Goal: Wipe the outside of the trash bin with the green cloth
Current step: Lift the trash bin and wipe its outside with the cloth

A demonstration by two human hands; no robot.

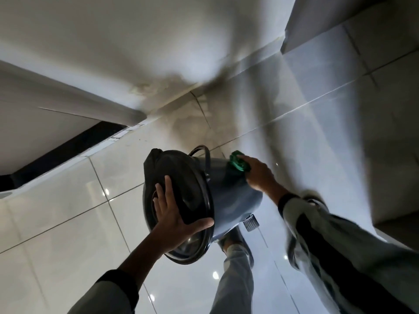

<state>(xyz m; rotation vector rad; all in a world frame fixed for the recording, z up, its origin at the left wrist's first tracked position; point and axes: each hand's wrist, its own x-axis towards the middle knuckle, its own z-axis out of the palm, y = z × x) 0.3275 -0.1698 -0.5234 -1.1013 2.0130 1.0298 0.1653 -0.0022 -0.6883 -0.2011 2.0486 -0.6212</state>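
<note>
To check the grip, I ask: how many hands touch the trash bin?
2. The left hand lies flat on the trash bin lid; the right hand presses the green cloth on its side.

Pale grey sleeves (108, 298), dark cuffs (286, 200), light trousers (235, 277)

Glossy pale tile floor (68, 200) with ceiling lights reflecting off it, a white wall (136, 41) behind, and a dark gap (68, 146) under the left ledge.
</note>
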